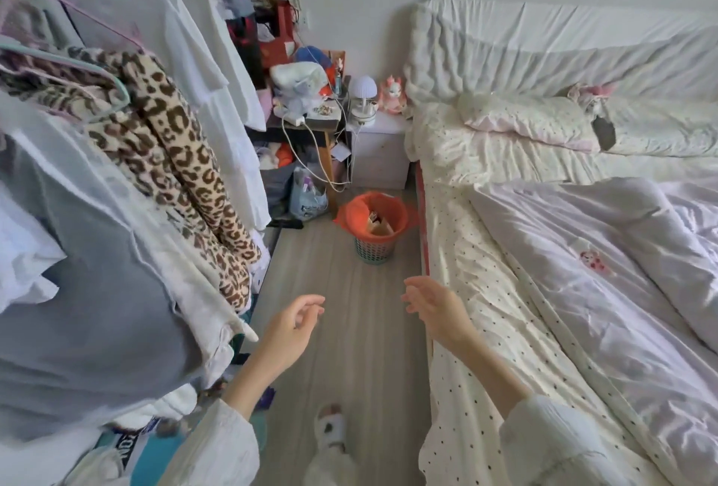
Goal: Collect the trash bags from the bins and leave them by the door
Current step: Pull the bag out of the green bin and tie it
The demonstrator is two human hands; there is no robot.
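Sleeves and a slippered foot [330, 427] sit closest to the lens, then both grips. Left hand [289, 330] and right hand [435, 310] are raised over the floor [349, 349], fingers loosely curled, each grip relaxed and holding nothing. My read: they're out front ready for a reach, not yet at anything.

Task item: the orange trash bag [373, 215] lines a mesh bin [372, 250], straight ahead of both grips and well apart from them, slightly nearer the right one. The bag's rim is folded over the bin's edge, so it stays open for drop-ins. Paper scraps show inside. The bin stands on the floor just beside the bed [505, 252], which runs along the right grip's outer side.

Beyond the bin: a white nightstand [379, 151] and a cluttered desk [303, 124] with cables hanging down. A clothes rack [136, 136] crowds the left grip's outer side, leaving a narrow aisle.

Not visible: the door and any other bins. How full the bag is below the rim is hard to judge. The clutter on the desk is too jumbled to itemise. The rack's clothes hide the floor under them.
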